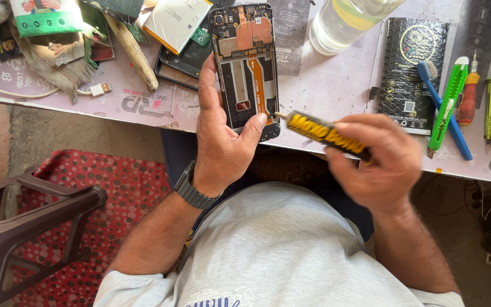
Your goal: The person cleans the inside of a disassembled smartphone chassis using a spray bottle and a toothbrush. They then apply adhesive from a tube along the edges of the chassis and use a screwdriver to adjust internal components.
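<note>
My left hand (221,133) holds an opened phone body (244,62) with its back off, showing an orange board cover and a flex strip down the middle. The thumb rests on its lower right edge. My right hand (373,162) grips a black tube with yellow lettering (325,135), tilted so its thin nozzle touches the phone's lower right edge. A dark watch sits on my left wrist.
On the pale table (336,85): a phone battery (174,23), another dark phone (186,59), a wooden stick (134,51), a clear bottle (345,20), a black packet (410,71), a blue toothbrush (444,108), a green cutter (447,102), screwdrivers (470,94). A brown plastic stool (24,222) stands at left.
</note>
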